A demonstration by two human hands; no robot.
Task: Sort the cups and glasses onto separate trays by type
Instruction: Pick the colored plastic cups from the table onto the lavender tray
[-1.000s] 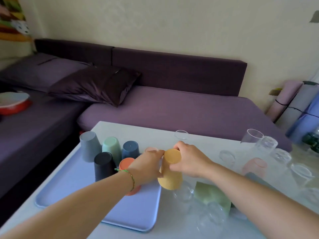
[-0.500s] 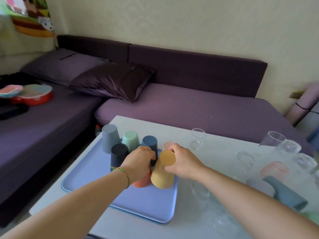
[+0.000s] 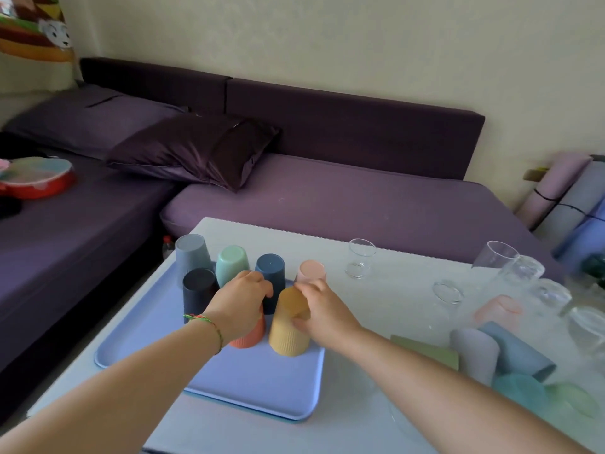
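Your right hand (image 3: 324, 311): fingers (image 3: 307, 290) wrap the yellow cup (image 3: 288, 337), upside down on the tray's (image 3: 255, 385) right side. Left hand (image 3: 240, 303): fingers curled over the orange cup (image 3: 250, 338), just left of yellow.

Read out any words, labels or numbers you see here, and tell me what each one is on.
No readable text anywhere.
Cups, tray, glasses: plain, no print shows.
Wall picture: cartoon artwork, no letters visible.
Bottle beside the table: too small and blurred to tell.
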